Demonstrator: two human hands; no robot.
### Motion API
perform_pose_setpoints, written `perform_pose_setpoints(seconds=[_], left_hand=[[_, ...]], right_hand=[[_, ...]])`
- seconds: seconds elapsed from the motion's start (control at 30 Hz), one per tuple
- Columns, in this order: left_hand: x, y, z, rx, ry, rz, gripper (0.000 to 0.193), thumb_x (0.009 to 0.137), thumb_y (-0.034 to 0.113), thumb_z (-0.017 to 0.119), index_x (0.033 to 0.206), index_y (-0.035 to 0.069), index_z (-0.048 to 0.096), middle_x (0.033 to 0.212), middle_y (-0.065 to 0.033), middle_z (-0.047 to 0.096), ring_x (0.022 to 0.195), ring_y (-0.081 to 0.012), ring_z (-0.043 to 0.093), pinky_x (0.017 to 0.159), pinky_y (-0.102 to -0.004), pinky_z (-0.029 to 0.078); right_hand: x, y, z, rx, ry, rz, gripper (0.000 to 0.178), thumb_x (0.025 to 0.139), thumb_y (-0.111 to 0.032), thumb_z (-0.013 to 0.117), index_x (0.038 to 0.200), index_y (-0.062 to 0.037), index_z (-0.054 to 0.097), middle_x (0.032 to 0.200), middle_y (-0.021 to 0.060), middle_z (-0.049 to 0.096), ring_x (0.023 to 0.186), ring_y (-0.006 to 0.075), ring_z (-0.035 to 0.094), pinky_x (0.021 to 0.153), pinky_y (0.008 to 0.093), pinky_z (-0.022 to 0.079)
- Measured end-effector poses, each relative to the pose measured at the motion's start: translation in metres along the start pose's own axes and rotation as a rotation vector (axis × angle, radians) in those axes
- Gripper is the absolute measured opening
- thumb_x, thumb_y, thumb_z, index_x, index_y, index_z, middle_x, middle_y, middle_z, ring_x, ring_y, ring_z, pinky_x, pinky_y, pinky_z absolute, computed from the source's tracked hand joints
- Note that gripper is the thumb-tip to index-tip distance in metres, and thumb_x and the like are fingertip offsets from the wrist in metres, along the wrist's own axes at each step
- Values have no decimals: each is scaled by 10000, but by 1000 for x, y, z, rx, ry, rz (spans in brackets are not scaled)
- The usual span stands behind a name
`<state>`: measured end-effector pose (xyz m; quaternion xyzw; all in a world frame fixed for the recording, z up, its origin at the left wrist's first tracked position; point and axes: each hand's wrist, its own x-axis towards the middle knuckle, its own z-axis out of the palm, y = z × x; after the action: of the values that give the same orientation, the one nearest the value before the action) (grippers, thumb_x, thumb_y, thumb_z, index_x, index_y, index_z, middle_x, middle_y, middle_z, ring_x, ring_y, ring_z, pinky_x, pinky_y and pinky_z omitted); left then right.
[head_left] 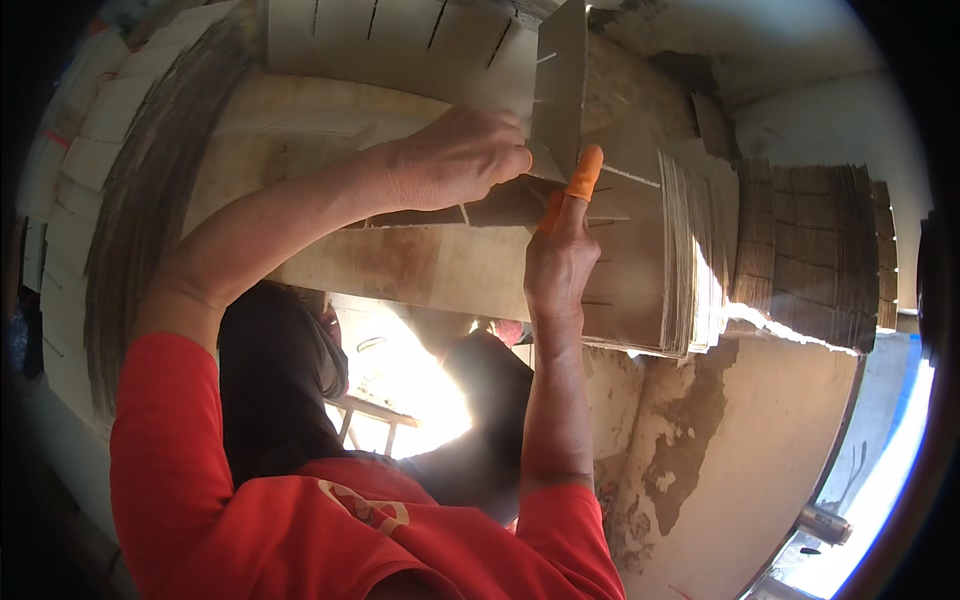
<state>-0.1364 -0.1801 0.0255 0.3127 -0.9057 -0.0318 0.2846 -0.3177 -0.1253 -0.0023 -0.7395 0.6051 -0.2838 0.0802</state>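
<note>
My left hand is closed in a pinch at the edge of slotted cardboard pieces above the board; an orange cover shows at a fingertip. What lies between its fingers is mostly hidden. Close by on the right, my right hand wears orange finger covers and grips the lower end of a cardboard strip with slits, which stands up on edge. Beneath both hands, further slotted cardboard lies partly crossed over the board; the hands cover part of it.
A pale wooden board spans the front of my lap. Stacked cardboard sheets stand at the right, with a darker cardboard stack beyond. A long cardboard row curves along the left. Slotted sheets lean at the back.
</note>
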Motion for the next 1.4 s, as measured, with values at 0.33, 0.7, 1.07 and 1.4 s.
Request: perform_pose_setpoints(seconds=[0.33, 0.7, 1.07, 1.4], left_hand=[[27, -19, -43, -219, -579, -392, 421, 707, 324, 771, 805, -49, 601, 738, -145, 618, 687, -227, 611, 633, -387, 481], [32, -204, 32, 605, -42, -405, 597, 659, 130, 771, 1177, 66, 482, 1118, -102, 532, 1132, -284, 472, 871, -398, 447], [18, -218, 50, 456, 31, -410, 308, 888, 212, 463, 1135, 33, 511, 1189, -160, 502, 1220, -303, 413, 1051, -424, 345], [8, -161, 10, 155, -90, -407, 179, 672, 17, 649, 848, 41, 661, 784, -153, 648, 754, -337, 625, 649, -421, 483]], right_hand=[[-2, -7, -7, 84, 19, 72, 724, 918, 2, 492, 1503, -164, 98, 980, 170, 637, 638, 264, 593, 558, 352, 509], [3, -5, 6, 122, 251, -221, 685, 839, 161, 508, 1449, -1, 243, 1257, 220, 557, 785, 232, 657, 639, 273, 548], [5, -2, 4, 79, 342, -267, 621, 889, 58, 563, 1443, -29, 296, 1360, 139, 503, 638, 66, 577, 567, 190, 471], [4, -7, -4, 103, 314, -248, 604, 908, 45, 543, 1450, -45, 292, 1391, 120, 477, 676, 63, 568, 587, 188, 474]])
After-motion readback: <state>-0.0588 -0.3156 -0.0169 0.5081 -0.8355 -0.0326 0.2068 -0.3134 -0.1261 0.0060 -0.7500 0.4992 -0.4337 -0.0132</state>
